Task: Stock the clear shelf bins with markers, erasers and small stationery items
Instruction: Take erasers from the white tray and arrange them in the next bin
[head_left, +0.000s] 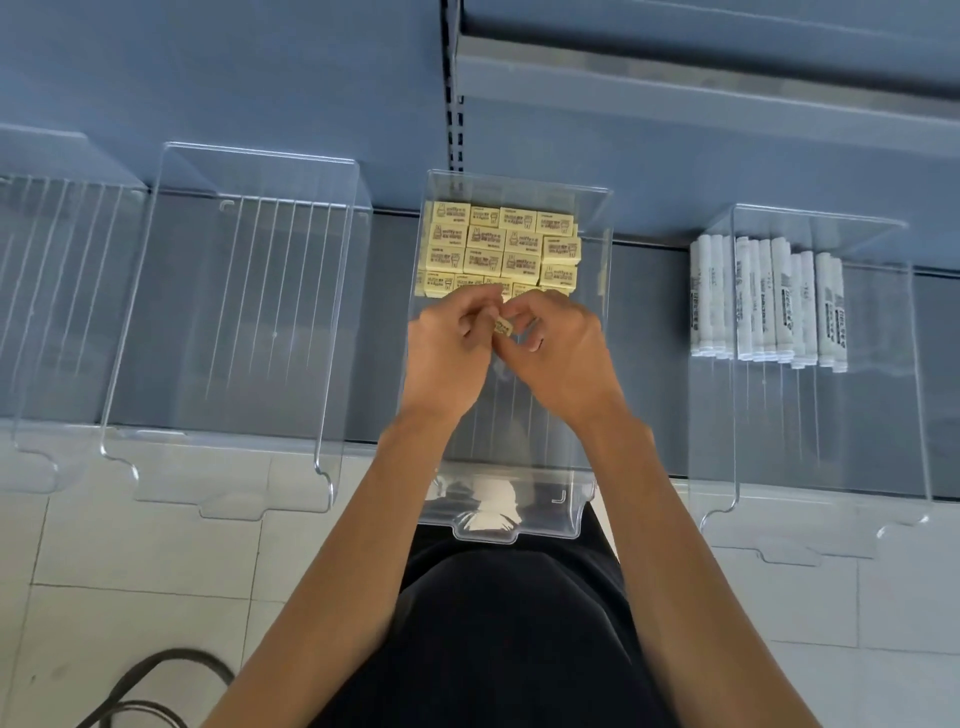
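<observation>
Pinching small pale-yellow block eraser (504, 326) with left hand (448, 349) and right hand (561, 349). Likely light, rubbery; hold by sides.

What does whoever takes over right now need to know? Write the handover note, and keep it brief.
Left grip and right grip: both pinch one small eraser over the middle bin.
Things: rows of yellow erasers fill the back part of that bin; white markers lie in the right bin.
Done: markers in, erasers partly in.
Left: place the held eraser and fill the bin's front. The next bin and the far-left bin show nothing inside yet.
</observation>
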